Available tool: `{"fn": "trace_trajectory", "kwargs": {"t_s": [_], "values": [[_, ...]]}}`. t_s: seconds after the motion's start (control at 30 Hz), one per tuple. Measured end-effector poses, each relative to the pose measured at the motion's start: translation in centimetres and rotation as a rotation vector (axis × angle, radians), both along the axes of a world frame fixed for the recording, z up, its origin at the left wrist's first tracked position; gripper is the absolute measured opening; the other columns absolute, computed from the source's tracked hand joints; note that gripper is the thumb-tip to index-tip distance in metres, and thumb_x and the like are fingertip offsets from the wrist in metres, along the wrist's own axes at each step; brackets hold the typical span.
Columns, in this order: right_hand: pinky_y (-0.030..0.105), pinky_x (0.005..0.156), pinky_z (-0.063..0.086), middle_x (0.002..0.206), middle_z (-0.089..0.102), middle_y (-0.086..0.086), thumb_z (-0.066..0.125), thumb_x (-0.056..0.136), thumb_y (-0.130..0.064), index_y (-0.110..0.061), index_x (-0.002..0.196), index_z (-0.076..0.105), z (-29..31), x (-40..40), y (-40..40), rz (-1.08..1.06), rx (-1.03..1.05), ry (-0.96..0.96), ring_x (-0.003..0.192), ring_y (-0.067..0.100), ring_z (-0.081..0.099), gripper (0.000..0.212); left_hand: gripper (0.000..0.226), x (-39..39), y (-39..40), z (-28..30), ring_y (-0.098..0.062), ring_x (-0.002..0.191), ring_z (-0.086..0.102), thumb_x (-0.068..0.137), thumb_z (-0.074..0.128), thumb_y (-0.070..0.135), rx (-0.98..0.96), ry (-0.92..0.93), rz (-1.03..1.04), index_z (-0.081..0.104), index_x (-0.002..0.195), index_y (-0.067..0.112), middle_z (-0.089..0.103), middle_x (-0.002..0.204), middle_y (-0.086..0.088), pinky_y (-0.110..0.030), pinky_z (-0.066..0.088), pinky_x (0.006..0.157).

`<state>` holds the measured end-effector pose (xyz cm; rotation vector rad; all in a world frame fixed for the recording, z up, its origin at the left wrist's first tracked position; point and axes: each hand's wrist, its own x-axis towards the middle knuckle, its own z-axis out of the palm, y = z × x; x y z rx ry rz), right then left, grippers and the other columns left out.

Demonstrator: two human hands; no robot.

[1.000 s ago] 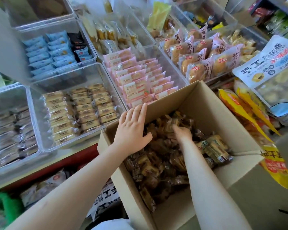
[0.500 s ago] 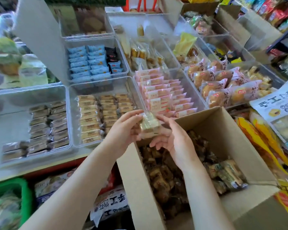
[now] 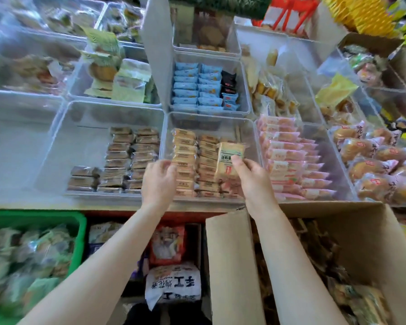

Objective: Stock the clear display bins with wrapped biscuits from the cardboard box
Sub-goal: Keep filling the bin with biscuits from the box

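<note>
My right hand pinches a tan wrapped biscuit pack and holds it upright over the right side of a clear display bin. That bin holds rows of tan wrapped biscuits. My left hand hovers at the bin's front left, its fingertips at the left row of packs; a grip does not show. The open cardboard box stands at the lower right, with dark wrapped biscuits inside.
A clear bin of dark brown packs sits to the left, pink packs to the right, blue packs behind. A green crate of snacks stands low on the left. Bagged goods lie below the shelf.
Both hands left the box, joined on a biscuit pack, then moved forward over the tan-biscuit bin. The right hand now holds the pack alone. The view swung left.
</note>
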<state>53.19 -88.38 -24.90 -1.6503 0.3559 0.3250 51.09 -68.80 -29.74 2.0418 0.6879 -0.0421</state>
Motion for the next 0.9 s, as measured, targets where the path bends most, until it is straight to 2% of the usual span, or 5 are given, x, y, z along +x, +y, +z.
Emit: {"fn": "trace_trajectory", "kwargs": {"t_s": [0.13,0.27,0.43,0.67,0.9], "values": [[0.039,0.065,0.058,0.100,0.077,0.009,0.058,0.101,-0.039,-0.014,0.116,0.066,-1.5,2.0,0.9,-0.003,-0.011,0.073,0.072,0.022,0.071,0.030,0.058,1.9,1.7,-4.3,-0.023,0.146,0.030,0.103,0.045,0.034,0.168,0.016,-0.120,0.032,0.154,0.013,0.036,0.157,-0.009,-0.043,0.027,0.118],[0.034,0.065,0.057,0.104,0.075,0.004,0.062,0.100,-0.025,-0.019,0.117,0.060,-2.5,4.8,1.7,0.045,-0.106,0.037,0.084,0.022,0.072,0.018,0.068,4.3,2.1,-6.5,-0.028,0.153,0.015,0.104,0.041,0.039,0.243,0.078,-0.311,0.004,0.160,0.031,0.007,0.167,-0.009,-0.047,0.031,0.115],[0.048,0.096,0.055,0.114,0.067,-0.003,0.070,0.090,-0.018,-0.030,0.117,0.063,-5.7,12.4,3.2,0.134,-0.483,-0.180,0.102,0.020,0.065,0.030,0.065,7.5,3.1,-7.5,-0.033,0.145,0.032,0.102,0.033,0.041,0.346,0.097,-0.324,0.001,0.159,0.036,0.010,0.167,-0.009,-0.050,0.047,0.102],[0.024,0.103,0.040,0.126,0.053,0.008,0.069,0.091,-0.019,-0.023,0.135,0.062,-10.6,18.8,8.9,0.344,-0.702,-0.282,0.113,0.021,0.056,0.044,0.062,8.4,3.0,-8.2,-0.034,0.125,0.052,0.104,0.028,0.042,0.443,0.100,-0.292,-0.001,0.158,0.040,0.024,0.161,-0.014,-0.045,0.051,0.085],[0.042,0.100,0.051,0.118,0.062,0.002,0.061,0.093,-0.050,-0.028,0.112,0.067,-12.3,19.7,10.6,0.200,-0.518,-0.208,0.104,0.017,0.061,0.030,0.061,8.4,2.9,-8.5,-0.033,0.116,0.056,0.104,0.029,0.041,0.462,0.086,-0.278,0.002,0.159,0.039,0.032,0.156,-0.015,-0.035,0.041,0.071]]}}
